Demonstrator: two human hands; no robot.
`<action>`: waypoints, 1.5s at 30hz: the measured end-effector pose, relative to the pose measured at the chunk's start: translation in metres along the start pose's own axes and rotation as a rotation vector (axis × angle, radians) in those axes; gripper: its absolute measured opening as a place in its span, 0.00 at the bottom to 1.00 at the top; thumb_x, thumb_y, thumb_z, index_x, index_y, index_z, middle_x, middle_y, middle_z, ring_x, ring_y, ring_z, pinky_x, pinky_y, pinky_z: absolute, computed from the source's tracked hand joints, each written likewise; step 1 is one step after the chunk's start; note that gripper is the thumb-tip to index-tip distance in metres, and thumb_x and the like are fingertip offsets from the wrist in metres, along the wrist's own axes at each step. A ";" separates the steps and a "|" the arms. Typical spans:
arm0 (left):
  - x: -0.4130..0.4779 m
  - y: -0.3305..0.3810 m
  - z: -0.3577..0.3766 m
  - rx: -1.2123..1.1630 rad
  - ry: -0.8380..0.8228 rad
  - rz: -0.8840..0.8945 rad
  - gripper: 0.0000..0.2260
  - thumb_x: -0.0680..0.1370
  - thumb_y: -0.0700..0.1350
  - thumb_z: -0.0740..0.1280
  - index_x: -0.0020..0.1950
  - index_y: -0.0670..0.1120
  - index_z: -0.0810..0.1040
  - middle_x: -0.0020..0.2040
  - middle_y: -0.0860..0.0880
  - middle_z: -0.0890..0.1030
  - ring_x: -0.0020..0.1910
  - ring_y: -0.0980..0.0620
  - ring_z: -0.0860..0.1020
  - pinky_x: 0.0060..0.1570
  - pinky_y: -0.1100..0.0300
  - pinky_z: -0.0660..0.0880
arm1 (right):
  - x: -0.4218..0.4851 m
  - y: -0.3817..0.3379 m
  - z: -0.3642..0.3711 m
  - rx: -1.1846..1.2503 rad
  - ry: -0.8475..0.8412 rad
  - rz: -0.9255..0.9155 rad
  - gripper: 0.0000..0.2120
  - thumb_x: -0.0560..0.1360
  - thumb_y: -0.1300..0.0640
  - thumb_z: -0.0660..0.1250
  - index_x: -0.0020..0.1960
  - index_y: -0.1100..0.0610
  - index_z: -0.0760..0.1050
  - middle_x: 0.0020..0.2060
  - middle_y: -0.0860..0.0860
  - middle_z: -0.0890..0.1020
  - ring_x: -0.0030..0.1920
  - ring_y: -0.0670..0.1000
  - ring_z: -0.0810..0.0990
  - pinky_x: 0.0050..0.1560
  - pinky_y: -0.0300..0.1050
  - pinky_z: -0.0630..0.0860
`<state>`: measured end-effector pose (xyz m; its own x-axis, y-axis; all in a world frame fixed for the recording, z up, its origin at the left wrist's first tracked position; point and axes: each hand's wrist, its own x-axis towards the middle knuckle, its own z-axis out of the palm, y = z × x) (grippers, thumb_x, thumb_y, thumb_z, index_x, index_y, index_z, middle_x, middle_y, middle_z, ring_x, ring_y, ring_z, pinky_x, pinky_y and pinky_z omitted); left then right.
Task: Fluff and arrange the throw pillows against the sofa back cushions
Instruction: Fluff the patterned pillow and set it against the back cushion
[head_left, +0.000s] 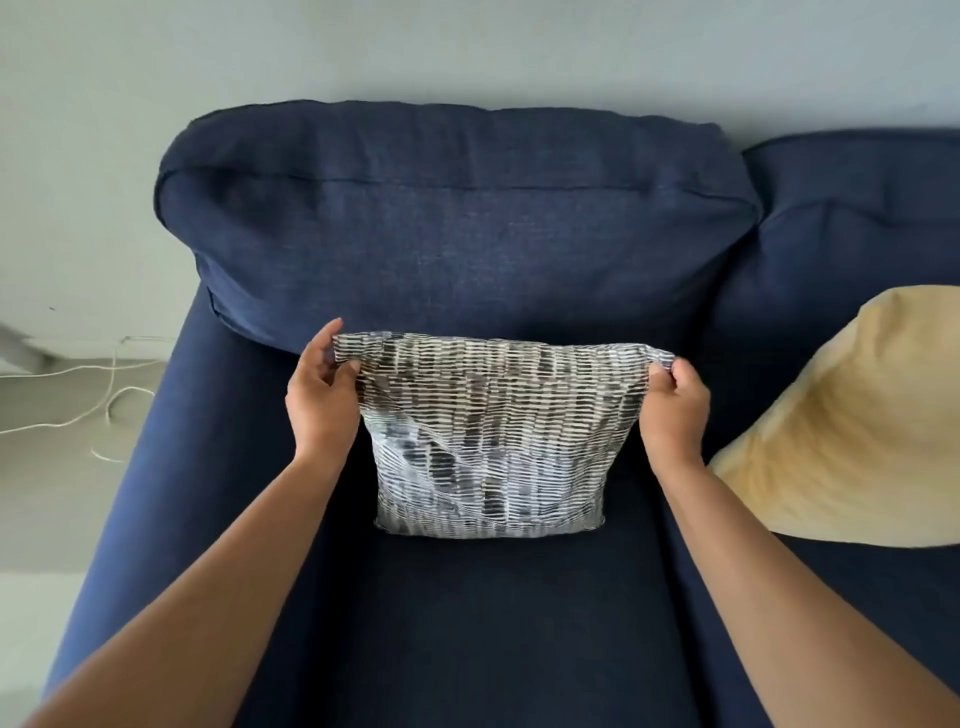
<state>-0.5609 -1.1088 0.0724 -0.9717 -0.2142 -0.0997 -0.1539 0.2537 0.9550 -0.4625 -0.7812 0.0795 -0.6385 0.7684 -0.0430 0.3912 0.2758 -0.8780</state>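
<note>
Navy fabric sofa (467, 613) runs off frame right, cropping a yellow pillow (857, 415). Left hand (319, 395) and right hand (675, 410) pinch the grey-and-white patterned throw pillow's (488, 431) top corners; it stands upright on the seat, top edge stretched left-right, before the back cushion (457, 223).

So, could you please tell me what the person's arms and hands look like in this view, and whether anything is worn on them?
Both arms are bare along the whole visible length: no sleeves show. The left hand and the right hand carry no gloves, and no rings, watch or bracelets can be seen. The nails that show are short and unpainted.
</note>
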 end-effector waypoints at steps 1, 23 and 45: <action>0.001 0.000 0.002 0.005 0.005 0.001 0.21 0.81 0.40 0.68 0.68 0.63 0.76 0.56 0.58 0.81 0.48 0.70 0.79 0.50 0.74 0.74 | -0.001 0.003 0.000 0.005 0.004 0.020 0.19 0.81 0.60 0.59 0.33 0.52 0.60 0.29 0.46 0.65 0.29 0.45 0.62 0.32 0.44 0.61; -0.033 0.015 0.065 0.464 0.211 0.706 0.24 0.81 0.45 0.64 0.78 0.46 0.67 0.77 0.42 0.67 0.77 0.44 0.63 0.76 0.46 0.56 | -0.014 -0.019 0.045 -0.217 0.213 -0.709 0.19 0.79 0.61 0.62 0.69 0.59 0.71 0.72 0.55 0.71 0.75 0.55 0.66 0.70 0.55 0.61; 0.040 -0.032 0.051 0.903 0.087 0.802 0.27 0.82 0.58 0.62 0.79 0.51 0.66 0.73 0.43 0.71 0.76 0.39 0.64 0.78 0.39 0.46 | 0.050 0.039 0.058 -0.737 0.114 -0.924 0.25 0.77 0.46 0.67 0.72 0.52 0.71 0.59 0.55 0.76 0.66 0.58 0.70 0.69 0.63 0.57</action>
<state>-0.6044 -1.0774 0.0238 -0.8381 0.2522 0.4837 0.3838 0.9027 0.1944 -0.5176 -0.7654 0.0150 -0.8312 0.1401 0.5380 0.1241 0.9901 -0.0661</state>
